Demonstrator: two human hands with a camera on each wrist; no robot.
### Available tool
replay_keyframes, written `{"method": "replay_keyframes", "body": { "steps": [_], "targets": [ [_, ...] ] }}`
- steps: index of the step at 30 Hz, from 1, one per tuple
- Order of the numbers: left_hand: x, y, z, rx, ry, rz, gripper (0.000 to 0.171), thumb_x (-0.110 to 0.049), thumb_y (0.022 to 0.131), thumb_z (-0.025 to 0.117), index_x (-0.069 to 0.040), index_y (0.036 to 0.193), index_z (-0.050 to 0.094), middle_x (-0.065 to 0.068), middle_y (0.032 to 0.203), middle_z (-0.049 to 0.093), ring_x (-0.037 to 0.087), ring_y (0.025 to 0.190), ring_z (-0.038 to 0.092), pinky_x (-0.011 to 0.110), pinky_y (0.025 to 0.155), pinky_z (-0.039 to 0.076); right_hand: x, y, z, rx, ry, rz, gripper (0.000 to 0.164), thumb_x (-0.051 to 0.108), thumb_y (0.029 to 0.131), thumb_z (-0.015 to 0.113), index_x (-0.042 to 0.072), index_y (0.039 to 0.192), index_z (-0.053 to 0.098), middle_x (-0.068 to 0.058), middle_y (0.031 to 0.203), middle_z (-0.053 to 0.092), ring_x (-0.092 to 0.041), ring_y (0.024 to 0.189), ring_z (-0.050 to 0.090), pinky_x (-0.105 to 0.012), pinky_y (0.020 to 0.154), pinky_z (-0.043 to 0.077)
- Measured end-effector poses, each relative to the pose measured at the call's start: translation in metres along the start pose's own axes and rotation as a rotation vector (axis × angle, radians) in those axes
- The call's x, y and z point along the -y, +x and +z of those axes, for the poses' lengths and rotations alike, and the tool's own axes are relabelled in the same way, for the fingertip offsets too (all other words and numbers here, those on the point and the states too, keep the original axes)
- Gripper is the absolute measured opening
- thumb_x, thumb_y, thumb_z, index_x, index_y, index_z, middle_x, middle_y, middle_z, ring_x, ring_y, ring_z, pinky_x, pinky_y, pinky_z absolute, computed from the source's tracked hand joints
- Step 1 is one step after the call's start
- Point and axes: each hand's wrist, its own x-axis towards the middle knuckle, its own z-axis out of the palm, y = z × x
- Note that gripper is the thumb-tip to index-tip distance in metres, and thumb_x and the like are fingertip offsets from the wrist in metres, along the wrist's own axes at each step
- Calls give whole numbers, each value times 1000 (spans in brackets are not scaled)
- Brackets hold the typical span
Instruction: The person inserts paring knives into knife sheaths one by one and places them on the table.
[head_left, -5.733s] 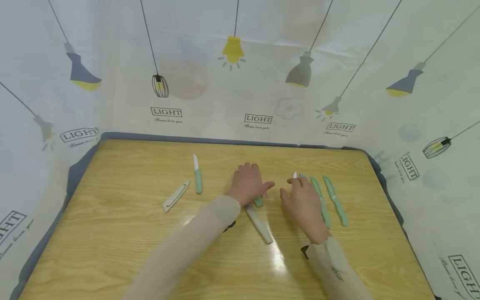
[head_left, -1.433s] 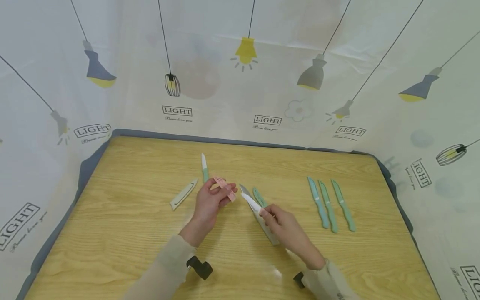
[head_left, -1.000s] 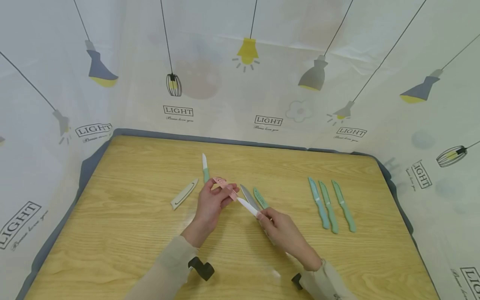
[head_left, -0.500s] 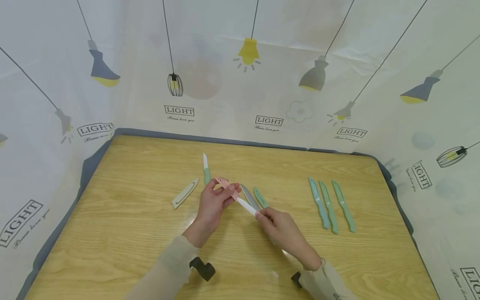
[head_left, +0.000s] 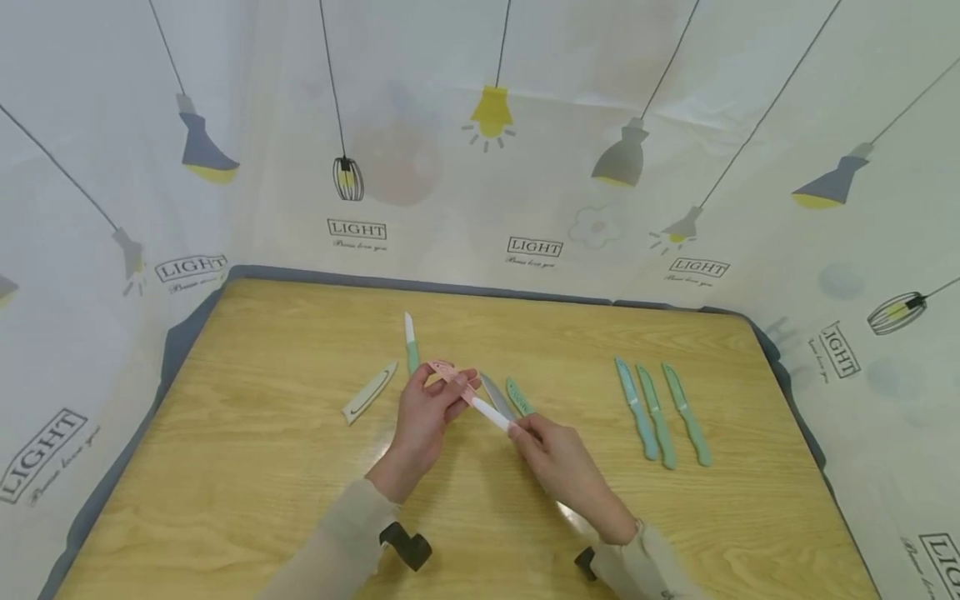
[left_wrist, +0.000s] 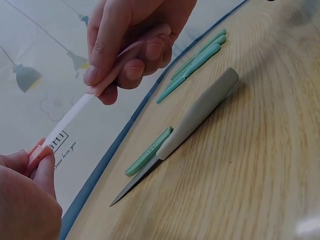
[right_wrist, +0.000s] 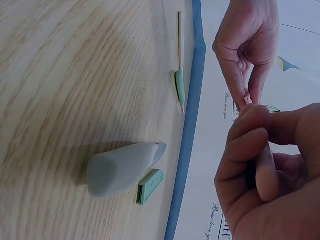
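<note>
My left hand (head_left: 420,421) pinches a pink knife sheath (left_wrist: 37,154) between thumb and fingers. In my right hand (head_left: 570,467) is a knife (left_wrist: 69,116) with a white blade and a pale pink handle, gripped by the handle. Its blade tip sits inside the sheath's mouth, while much of the blade still shows between the hands. Below them on the table lies a bare metal-bladed knife (left_wrist: 200,114) with a pale grey handle. Beside that blade is a green sheath (left_wrist: 148,152).
Left of the hands lie a cream sheath (head_left: 370,393) and an unsheathed green-handled knife (head_left: 413,356), partly behind the left fingers. A blue sheathed knife (head_left: 637,412) and two green sheathed knives (head_left: 686,412) lie in a row at the right of the wooden table (head_left: 247,467).
Earlier both hands reached down to the table. Since then the pink sheath and white-bladed knife were picked up and brought together, the blade's tip entering the sheath and sliding slightly further in.
</note>
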Motion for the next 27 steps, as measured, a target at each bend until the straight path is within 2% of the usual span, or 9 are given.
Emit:
{"method": "replay_keyframes", "body": {
  "steps": [4, 15, 19, 27],
  "targets": [
    [1, -2, 2, 6, -11, 9, 28, -4, 91, 63, 1, 114, 47, 26, 112, 65, 34, 106, 63, 34, 86, 54, 1, 0, 1, -3, 18, -14, 30, 26, 102, 49, 1, 103, 66, 1, 59, 54, -1, 41, 36, -13, 33, 29],
    [4, -6, 5, 51, -19, 26, 33, -5, 93, 61, 5, 118, 43, 33, 120, 59, 39, 111, 59, 34, 88, 53, 3, 3, 3, -22, 27, 8, 33, 31, 102, 48, 4, 100, 66, 6, 60, 52, -1, 43, 37, -14, 35, 29],
    [5, -8, 6, 54, -18, 28, 37, -3, 93, 61, 9, 122, 39, 32, 119, 59, 36, 109, 61, 34, 88, 53, 5, 4, 4, -26, 23, 15, 33, 31, 102, 48, 3, 99, 66, 6, 60, 52, -1, 43, 36, -15, 35, 28],
    [4, -10, 10, 41, -29, 30, 40, -1, 93, 60, 9, 124, 38, 28, 117, 62, 32, 105, 64, 34, 88, 53, 11, 8, 4, -45, 0, 23, 25, 30, 101, 50, 10, 93, 64, 9, 59, 51, -2, 43, 34, -15, 36, 26]
  ]
}}
